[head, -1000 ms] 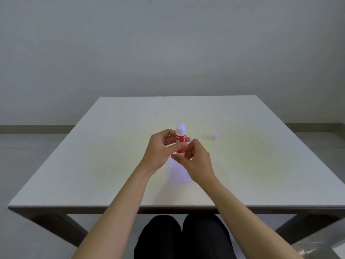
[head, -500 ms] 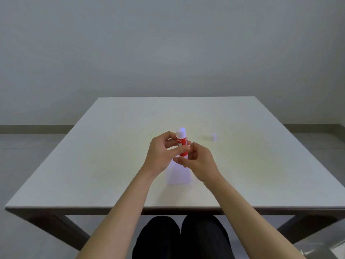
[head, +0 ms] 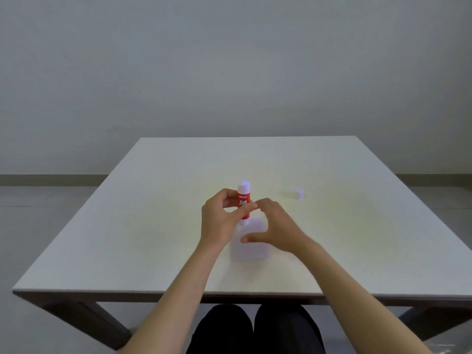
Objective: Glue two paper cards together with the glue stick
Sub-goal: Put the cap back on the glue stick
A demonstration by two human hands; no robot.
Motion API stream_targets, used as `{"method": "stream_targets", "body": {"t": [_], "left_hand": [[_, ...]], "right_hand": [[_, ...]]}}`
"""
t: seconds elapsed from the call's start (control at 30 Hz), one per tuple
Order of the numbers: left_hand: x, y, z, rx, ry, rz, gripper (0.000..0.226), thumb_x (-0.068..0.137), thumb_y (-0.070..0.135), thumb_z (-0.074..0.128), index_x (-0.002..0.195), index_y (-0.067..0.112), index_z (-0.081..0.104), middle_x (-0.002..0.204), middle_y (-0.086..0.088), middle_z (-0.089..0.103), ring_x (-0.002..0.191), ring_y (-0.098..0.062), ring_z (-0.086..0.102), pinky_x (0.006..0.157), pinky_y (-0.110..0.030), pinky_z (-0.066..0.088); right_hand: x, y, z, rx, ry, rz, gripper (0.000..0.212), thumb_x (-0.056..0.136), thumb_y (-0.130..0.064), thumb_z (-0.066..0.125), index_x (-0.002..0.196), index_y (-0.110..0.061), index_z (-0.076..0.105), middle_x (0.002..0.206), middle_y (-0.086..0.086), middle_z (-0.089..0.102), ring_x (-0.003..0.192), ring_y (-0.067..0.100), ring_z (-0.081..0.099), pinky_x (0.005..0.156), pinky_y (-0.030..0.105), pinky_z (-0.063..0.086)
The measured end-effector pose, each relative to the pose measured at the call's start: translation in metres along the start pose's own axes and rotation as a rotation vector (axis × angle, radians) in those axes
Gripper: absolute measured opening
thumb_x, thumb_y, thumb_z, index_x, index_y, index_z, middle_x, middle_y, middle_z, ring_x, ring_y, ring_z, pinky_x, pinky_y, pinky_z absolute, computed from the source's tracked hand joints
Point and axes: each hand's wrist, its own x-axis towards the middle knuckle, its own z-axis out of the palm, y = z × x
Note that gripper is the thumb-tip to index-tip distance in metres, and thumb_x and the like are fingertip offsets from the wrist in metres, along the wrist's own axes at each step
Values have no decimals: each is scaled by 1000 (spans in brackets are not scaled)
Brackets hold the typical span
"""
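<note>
Glue stick (head: 244, 203) is standing upright above the white table (head: 153, 226), gripped around its red middle by the left hand (head: 221, 221), whose thumb and fingers are curling closed on it. Part of the white lettering on the label is being covered by those fingers, so only "GLUE" and the start of a second word are reading clearly. Its uncapped top is showing as a pale, rounded tip, washed out by the light, and its white base is poking out just below the hand.

Paper cards (head: 249, 241) are lying flat on the table directly under both hands, looking like one pale, faintly lilac rectangle; whether that is one sheet or two stacked cannot be told, and the far edge is being hidden behind the hands. Right hand (head: 274, 227) is hovering over the cards with fingers spread open and holding nothing, its outline slightly blurred; whether the thumb is touching the paper is unclear.

A small white cap (head: 298, 193) is sitting well apart on the table to the right, faint and hard to make out.
</note>
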Motion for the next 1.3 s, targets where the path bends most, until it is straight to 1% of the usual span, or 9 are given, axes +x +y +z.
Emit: {"method": "stream_targets", "body": {"t": [0.17,0.3,0.5,0.6,0.7,1.0,1.13,1.2,1.3], "left_hand": [[3,-6,-10,103,-31,24,17,77,20,74,92,27,70,83,19,70,77,9,62,73,-4,43],[3,-9,-16,214,-33,56,25,79,18,72,103,26,71,90,18,69,83,5,62,76,-12,47],[2,-10,-18,423,-9,142,28,78,21,73,105,29,70,94,13,62,84,-8,60,74,-26,49],[0,-9,-17,465,-4,154,31,77,23,74,107,30,70,92,15,58,82,-8,59,70,-24,48],[-2,-6,-14,475,-8,164,32,77,23,74,107,29,70,89,15,56,80,-8,57,68,-22,46],[-7,2,-16,567,-60,220,35,76,23,76,111,25,70,97,8,64,85,-14,61,71,-27,50],[-9,5,-15,665,-77,272,33,76,26,74,109,26,71,96,10,66,79,-10,57,60,-15,36],[-10,6,-16,702,-80,287,31,77,27,74,107,27,71,95,12,65,75,-6,51,57,-11,31],[-12,6,-15,731,-94,300,29,77,27,74,105,28,71,95,13,65,74,-4,49,57,-10,30]], "right_hand": [[29,44,-22,-577,255,110,67,85,-39,63,144,-26,35,149,8,32,137,29,27,104,41,32],[43,72,-33,-704,9,366,54,99,-18,36,150,-22,20,161,7,8,146,32,13,112,45,26],[33,68,-37,-434,176,298,45,91,6,37,129,-8,57,138,8,52,121,30,53,99,36,43],[21,38,-38,122,336,204,28,88,-2,57,114,-11,65,111,10,70,101,26,68,83,26,52],[6,0,-41,673,213,90,19,85,-8,66,102,-16,67,101,8,73,90,17,73,77,23,59],[-11,-26,-37,476,131,-24,22,87,-6,63,94,-26,67,99,-5,72,88,14,70,84,29,55],[-10,-28,-35,335,114,-44,24,89,-14,62,106,-30,64,85,-10,70,72,-6,67,73,12,50],[-9,-28,-34,227,102,-46,31,92,-20,57,123,-25,56,78,-6,70,67,0,66,67,7,46],[-7,-28,-28,90,135,-11,25,98,-31,45,119,-23,55,54,-3,57,52,15,55,57,23,43]]}}
